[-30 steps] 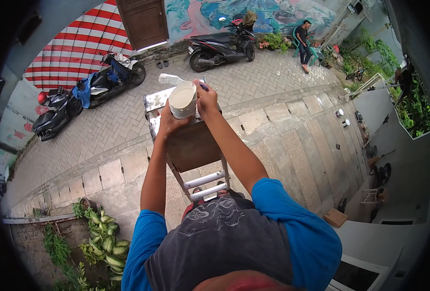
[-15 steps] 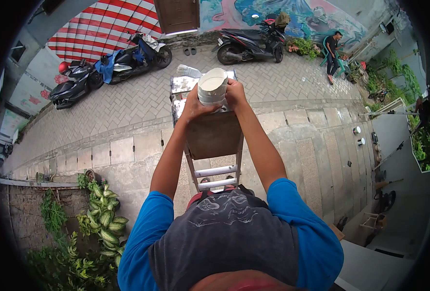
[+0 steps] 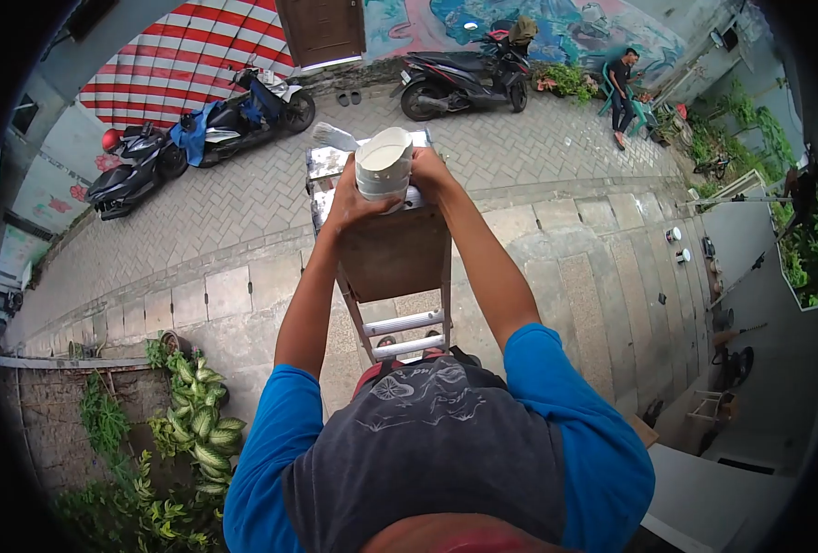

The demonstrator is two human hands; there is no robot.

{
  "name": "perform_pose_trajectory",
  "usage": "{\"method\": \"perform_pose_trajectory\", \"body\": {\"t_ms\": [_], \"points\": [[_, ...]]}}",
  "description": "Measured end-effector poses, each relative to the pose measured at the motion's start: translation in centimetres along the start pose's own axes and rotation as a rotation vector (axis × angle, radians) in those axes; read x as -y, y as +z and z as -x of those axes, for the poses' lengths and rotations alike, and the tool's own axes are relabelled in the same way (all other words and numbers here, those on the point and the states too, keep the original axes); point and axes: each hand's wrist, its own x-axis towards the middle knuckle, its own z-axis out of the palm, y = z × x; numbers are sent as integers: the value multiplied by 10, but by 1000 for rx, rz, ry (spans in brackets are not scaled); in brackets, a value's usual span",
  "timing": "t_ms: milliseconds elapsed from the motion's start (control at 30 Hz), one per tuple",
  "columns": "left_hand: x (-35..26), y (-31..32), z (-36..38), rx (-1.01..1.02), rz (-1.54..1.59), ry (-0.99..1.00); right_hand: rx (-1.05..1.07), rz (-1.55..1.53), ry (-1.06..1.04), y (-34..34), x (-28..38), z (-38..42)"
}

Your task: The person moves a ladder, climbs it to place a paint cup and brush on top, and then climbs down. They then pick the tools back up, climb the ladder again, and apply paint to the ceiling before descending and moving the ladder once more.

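Head view: our left hand (image 3: 352, 205) and right hand (image 3: 430, 175), each grip closed on white paint cup (image 3: 383, 164), hold it above ladder top (image 3: 392, 251); brush (image 3: 335, 138) behind. Since half-second earlier, cup shifted slightly left, grips unchanged.

The left hand (image 3: 349, 201) and right hand (image 3: 430, 173) are covering much of the white cup's (image 3: 383, 162) sides. The cup is hiding most of the paintbrush (image 3: 333, 137). The person's torso is blocking the ladder's (image 3: 400, 267) lower rungs. The seated person (image 3: 622, 85) is appearing too small for detail.
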Motion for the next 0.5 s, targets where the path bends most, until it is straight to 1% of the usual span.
{"method": "perform_pose_trajectory", "body": {"t_ms": [33, 67, 133, 200, 267, 300, 333, 400, 433, 467, 500], "points": [[-2, -2, 1, -2, -63, -5, -4, 14, -34, 2, 0, 2], [-3, -2, 2, 7, -57, -1, -15, 14, -37, 3, 1, 2], [-8, -1, 4, 1, 16, -101, 17, 57, -16, 4, 1, 1], [-14, 0, 5, -4, 19, -87, 16, 69, -38, 2, -2, 2], [-15, -1, 5, 4, -17, -104, 1, 178, -123, 3, -2, 7], [-13, -1, 4, 10, 26, -144, -52, 209, -149, 3, -3, 10], [-12, 1, 3, 13, 30, -131, -128, 130, -132, 5, 4, 25], [-11, 1, 4, -39, 52, -127, -405, 217, -319, 9, 18, 53], [3, 1, 7, -53, -3, -120, -570, 386, -528, 4, 22, 67], [2, -1, 7, -44, -4, -118, -736, 557, -733, -4, 22, 79], [2, -2, 7, -47, -34, -130, -831, 518, -736, -11, 20, 90]]}}
